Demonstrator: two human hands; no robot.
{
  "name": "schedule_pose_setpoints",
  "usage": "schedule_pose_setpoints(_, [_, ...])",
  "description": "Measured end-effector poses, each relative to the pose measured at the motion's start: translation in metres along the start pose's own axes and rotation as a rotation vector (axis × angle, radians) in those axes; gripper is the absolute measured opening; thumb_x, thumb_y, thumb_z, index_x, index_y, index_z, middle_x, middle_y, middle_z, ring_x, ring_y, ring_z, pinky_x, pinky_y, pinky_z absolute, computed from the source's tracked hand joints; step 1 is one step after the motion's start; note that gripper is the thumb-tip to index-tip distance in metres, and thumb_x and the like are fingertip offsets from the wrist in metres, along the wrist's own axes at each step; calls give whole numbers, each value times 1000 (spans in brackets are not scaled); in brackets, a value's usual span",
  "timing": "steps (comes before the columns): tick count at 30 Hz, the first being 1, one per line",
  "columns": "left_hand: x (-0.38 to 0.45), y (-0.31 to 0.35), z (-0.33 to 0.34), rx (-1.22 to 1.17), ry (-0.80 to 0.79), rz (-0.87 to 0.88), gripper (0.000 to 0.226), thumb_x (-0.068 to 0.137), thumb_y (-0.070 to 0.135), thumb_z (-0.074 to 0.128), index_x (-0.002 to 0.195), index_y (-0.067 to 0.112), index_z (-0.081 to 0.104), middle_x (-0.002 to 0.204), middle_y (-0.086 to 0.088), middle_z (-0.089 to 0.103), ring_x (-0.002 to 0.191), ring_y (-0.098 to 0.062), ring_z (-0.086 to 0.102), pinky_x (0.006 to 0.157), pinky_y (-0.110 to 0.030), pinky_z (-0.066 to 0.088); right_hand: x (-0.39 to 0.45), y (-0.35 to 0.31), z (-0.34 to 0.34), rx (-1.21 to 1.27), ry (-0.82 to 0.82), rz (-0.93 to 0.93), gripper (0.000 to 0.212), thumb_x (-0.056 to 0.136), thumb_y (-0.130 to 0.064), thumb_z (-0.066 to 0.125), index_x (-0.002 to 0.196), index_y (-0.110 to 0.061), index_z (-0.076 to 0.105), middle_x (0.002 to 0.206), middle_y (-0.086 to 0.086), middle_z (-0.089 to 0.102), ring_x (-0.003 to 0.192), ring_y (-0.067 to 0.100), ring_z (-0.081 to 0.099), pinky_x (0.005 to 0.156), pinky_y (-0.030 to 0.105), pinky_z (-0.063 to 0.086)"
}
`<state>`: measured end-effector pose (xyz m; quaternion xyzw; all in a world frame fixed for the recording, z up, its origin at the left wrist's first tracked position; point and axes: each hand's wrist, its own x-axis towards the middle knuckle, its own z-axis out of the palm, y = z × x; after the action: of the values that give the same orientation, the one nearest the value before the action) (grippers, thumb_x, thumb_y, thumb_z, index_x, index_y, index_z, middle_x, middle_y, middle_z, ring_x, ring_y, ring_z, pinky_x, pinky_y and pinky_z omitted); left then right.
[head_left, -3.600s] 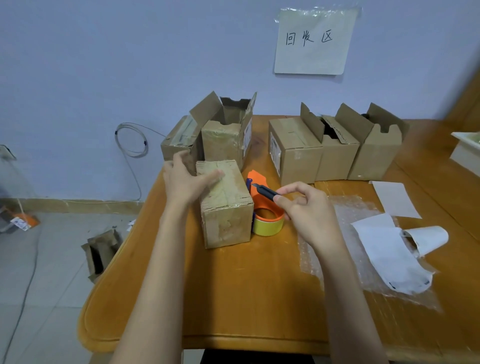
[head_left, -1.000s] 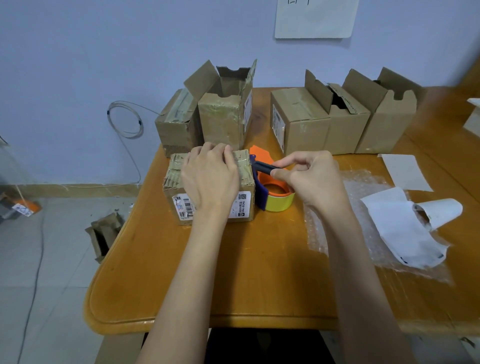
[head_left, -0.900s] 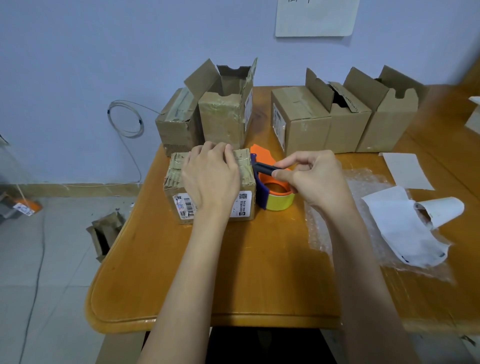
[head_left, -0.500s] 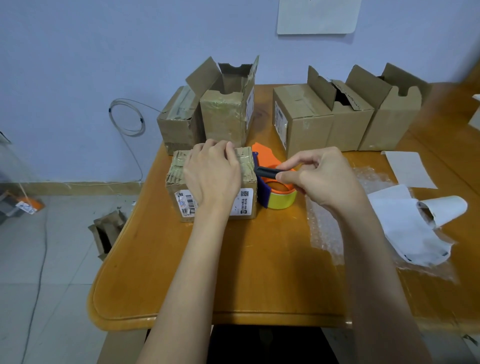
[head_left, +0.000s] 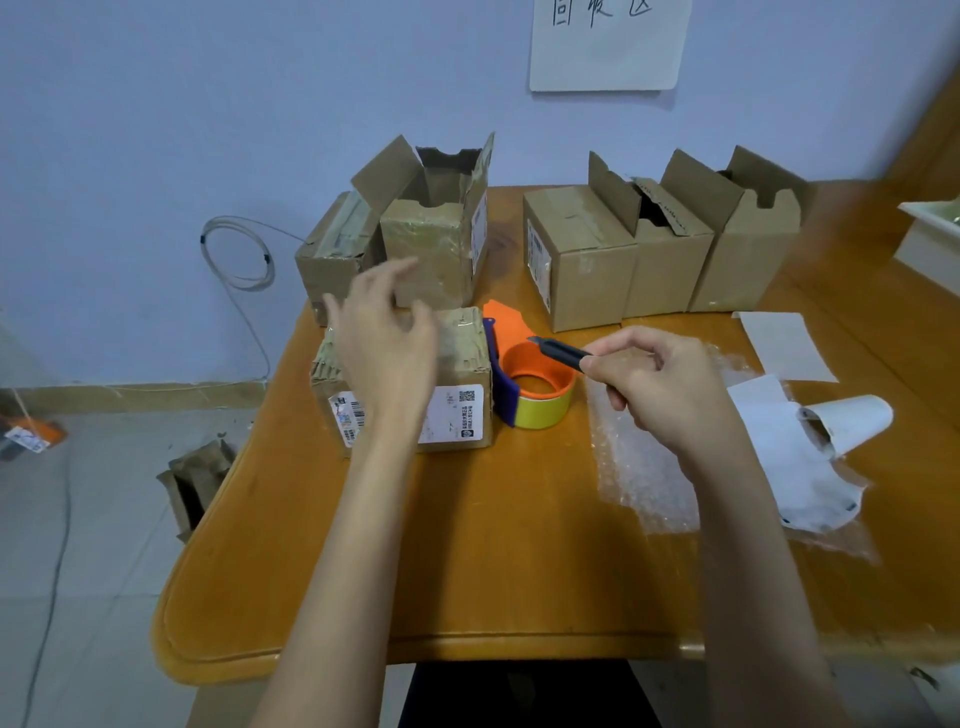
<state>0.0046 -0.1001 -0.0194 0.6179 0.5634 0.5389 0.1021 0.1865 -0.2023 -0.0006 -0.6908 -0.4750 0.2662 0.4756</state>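
A taped cardboard box (head_left: 462, 374) with a white shipping label on its front lies on the wooden table (head_left: 467, 571). My left hand (head_left: 384, 343) hovers just above the box with fingers loosely spread, blurred by motion, holding nothing. My right hand (head_left: 660, 384) grips a dark utility knife (head_left: 558, 351), its tip pointing left toward the box. An orange and blue tape dispenser (head_left: 524, 384) with yellow tape stands between the box and my right hand.
Several cardboard boxes (head_left: 431, 244) (head_left: 660, 244), some with open flaps, line the back of the table. Bubble wrap (head_left: 644, 483) and curled white paper (head_left: 810, 441) lie at the right. A crumpled box (head_left: 195, 480) sits on the floor at the left.
My left hand has lifted off the top of the labelled box and spread its fingers. My right hand has drawn the knife back to the right, away from the box.
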Motion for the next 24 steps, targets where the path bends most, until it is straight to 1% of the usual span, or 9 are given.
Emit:
schedule_pose_setpoints(3, [7,-7,-27,-154,128,-45,39,78,12,54,107,37,63,115,19,60,104,15,46,111,-50,33,1,10,0,-35,66,0,4,90,-23,63,91,-21,66,63,-2,58,58,10,52,56,25,38])
schedule_pose_setpoints(6, [17,-17,-54,-31,-169,-170,49,82,16,68,126,34,57,134,8,50,124,-6,45,107,-37,38,2,19,4,-129,127,6,8,95,-31,55,94,-25,60,76,-3,60,78,16,57,62,28,41])
schedule_pose_setpoints(8, [22,-29,-66,-1,-409,-279,67,80,27,75,140,35,47,147,1,42,133,-19,41,105,-41,40,3,24,7,-192,123,29,8,98,-28,49,102,-26,56,75,-5,56,76,17,56,59,28,40])
schedule_pose_setpoints(11, [23,-48,-70,-180,-518,-381,67,77,36,75,139,34,49,136,0,54,118,-16,54,88,-29,49,5,31,11,-242,72,91,14,101,-21,45,112,-29,47,75,-2,54,65,14,52,49,23,34])
schedule_pose_setpoints(13, [17,-55,-65,-308,-433,-414,56,78,27,77,130,30,57,122,-1,61,105,-14,60,72,-22,47,7,36,17,-278,63,117,17,100,-19,45,113,-30,43,88,6,59,73,21,57,52,25,39])
schedule_pose_setpoints(16, [7,-59,-51,-447,-208,-527,49,74,18,80,119,25,60,115,-2,62,102,-22,64,69,-28,51,9,42,29,-286,69,152,22,99,-18,45,114,-32,39,108,15,58,89,31,61,73,42,54])
schedule_pose_setpoints(18, [-1,-56,-42,-449,-10,-587,49,71,23,81,113,27,55,115,0,60,103,-22,63,80,-38,55,9,44,36,-313,72,159,29,99,-17,45,124,-29,39,116,14,55,95,31,61,80,43,55])
schedule_pose_setpoints(20, [-5,-50,-34,-342,157,-597,55,66,36,78,113,29,50,123,-2,54,114,-22,55,96,-44,48,9,46,41,-353,80,152,31,100,-17,45,130,-24,38,122,12,51,98,29,59,78,36,52])
schedule_pose_setpoints(24, [-12,-35,-30,-108,138,-624,55,80,36,69,123,16,42,139,-10,36,132,-27,28,109,-39,25,9,47,52,-467,87,174,27,99,-20,44,126,-16,38,125,10,48,101,30,58,74,37,47])
